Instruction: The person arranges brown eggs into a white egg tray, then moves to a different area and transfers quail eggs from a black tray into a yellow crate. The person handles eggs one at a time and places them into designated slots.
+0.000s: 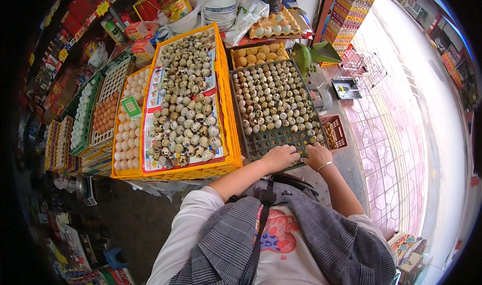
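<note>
A dark green egg tray [260,143] holds rows of speckled quail eggs [273,96], with bare pockets along its near side. Over those near pockets lies my left hand [282,157], its fingers bent down; whether an egg is under them is hidden. My right hand [317,156], with a bracelet at the wrist, is at the tray's near right corner beside the last eggs, fingers curled, and their tips are partly hidden. To the left, loose quail eggs [184,115] are heaped on printed sheets over a yellow plastic crate [229,149].
Pale eggs [127,143], brown eggs [106,113] and bluish eggs [83,113] stand in trays at the left. Behind are stacked bowls [220,12] and a carton tray [276,29]. A green metal device [303,57] and a red basket [339,132] border the right side.
</note>
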The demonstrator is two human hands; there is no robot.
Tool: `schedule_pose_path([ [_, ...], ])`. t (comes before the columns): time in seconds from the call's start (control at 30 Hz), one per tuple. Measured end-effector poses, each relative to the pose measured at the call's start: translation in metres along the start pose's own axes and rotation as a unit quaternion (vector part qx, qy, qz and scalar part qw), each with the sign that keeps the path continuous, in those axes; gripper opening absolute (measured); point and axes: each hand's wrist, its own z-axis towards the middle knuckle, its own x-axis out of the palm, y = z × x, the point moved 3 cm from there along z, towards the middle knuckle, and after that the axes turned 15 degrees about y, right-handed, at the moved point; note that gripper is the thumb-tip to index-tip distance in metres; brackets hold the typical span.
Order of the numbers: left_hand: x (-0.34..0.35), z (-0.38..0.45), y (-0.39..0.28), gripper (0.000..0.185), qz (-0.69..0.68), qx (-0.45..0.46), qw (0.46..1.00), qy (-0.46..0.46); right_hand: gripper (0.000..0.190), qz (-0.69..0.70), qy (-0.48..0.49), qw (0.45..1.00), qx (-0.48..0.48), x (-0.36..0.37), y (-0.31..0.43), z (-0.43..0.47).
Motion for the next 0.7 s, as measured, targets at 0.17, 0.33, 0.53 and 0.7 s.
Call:
schedule_pose_path([
  [0.17,0.004,0.002,0.009,0.028,-0.071,-0.03,0.997,-0.011,0.027,0.007,0.0,0.999,-0.044,-0.003,0.0,0.012],
  [0.33,0.012,0.0,0.016,0.03,-0.137,-0.051,0.988,-0.059,0.023,0.088,-0.151,0.981,-0.08,-0.025,0.007,0.033],
  [0.53,0.013,0.007,0.017,0.03,-0.25,-0.097,0.955,-0.127,0.017,0.12,-0.203,0.97,-0.066,-0.03,0.004,0.067],
  [0.7,0.013,-0.008,0.026,0.027,-0.432,-0.19,0.872,-0.129,0.031,0.127,-0.181,0.973,-0.065,-0.023,0.006,0.075],
])
